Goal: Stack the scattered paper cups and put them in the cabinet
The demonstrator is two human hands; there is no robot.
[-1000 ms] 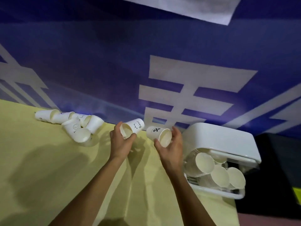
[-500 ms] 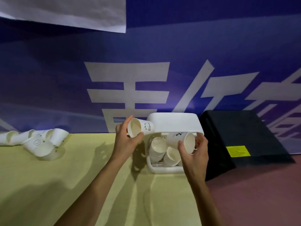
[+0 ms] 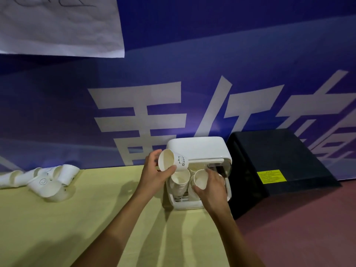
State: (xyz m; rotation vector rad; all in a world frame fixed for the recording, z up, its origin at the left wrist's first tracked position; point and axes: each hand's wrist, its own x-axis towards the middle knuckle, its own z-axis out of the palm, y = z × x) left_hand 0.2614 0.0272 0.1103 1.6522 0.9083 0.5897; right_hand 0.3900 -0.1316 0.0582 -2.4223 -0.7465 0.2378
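left hand (image 3: 154, 175) grips printed cup (image 3: 172, 160) just in front of cabinet (image 3: 196, 146) | right hand (image 3: 212, 187) curls round plain cup (image 3: 200, 179) inside cabinet, beside stack (image 3: 180, 182) | loose cups (image 3: 48, 181) at table (image 3: 77, 218) back edge, left

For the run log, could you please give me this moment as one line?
left hand: holds printed cup near cabinet | right hand: holds plain cup in cabinet opening | loose cups: on table, far left
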